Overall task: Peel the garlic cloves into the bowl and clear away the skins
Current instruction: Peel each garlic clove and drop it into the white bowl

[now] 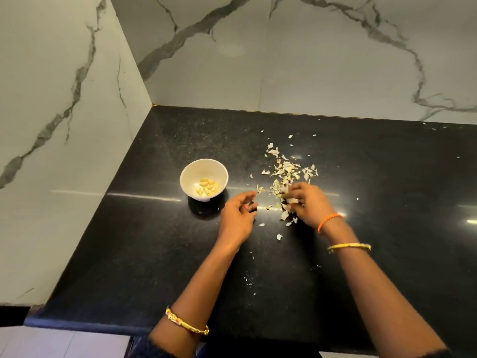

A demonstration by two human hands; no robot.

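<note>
A small white bowl (204, 177) stands on the black counter (160, 249) and holds several peeled yellow garlic cloves (207, 187). To its right lies a scattered heap of pale garlic skins (286, 171). My right hand (308, 205) is at the near edge of that heap, its fingers curled around a clump of skins. My left hand (238, 215) hovers between the bowl and the heap, fingers loosely curled, with nothing seen in it.
Marble walls close the counter at the left and the back, meeting in a corner (152, 104). Stray skin flakes (279, 236) lie near my wrists and toward the counter's front edge (85, 326).
</note>
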